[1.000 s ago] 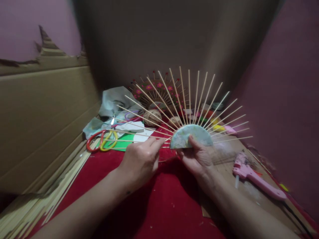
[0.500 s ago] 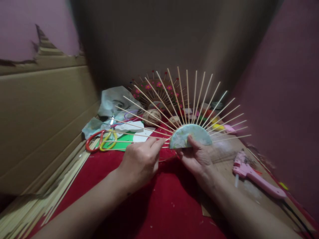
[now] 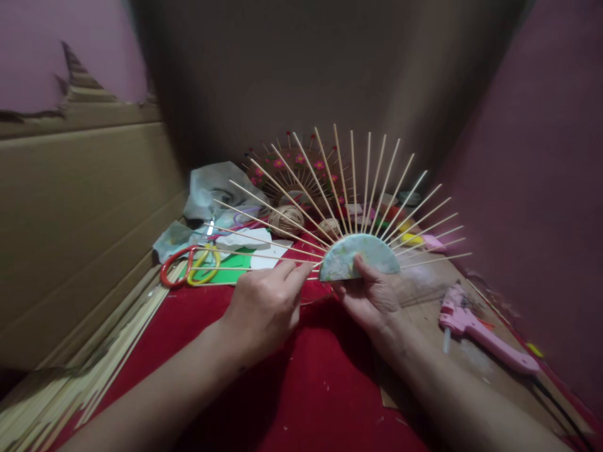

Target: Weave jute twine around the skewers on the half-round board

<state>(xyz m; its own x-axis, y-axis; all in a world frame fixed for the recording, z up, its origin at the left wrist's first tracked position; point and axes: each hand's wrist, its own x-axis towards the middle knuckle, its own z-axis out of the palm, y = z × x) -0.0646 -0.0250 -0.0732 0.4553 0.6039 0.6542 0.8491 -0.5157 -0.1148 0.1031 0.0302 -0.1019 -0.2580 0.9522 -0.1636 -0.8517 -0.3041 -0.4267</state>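
Observation:
A half-round pale green card with several thin bamboo skewers fanning out of it stands upright over a red cloth. My right hand grips the card's lower edge, thumb pressed on its face. My left hand is closed in a pinch on the lowest skewer at the fan's left side.
A pink glue gun lies on the board at the right. Red and yellow scissors, green and white paper, twine balls and a finished flowered fan lie behind. Loose skewers are piled along the cardboard wall at left.
The view has shifted slightly, so the fan sits a little higher and further left in the picture. Both hands keep their grips.

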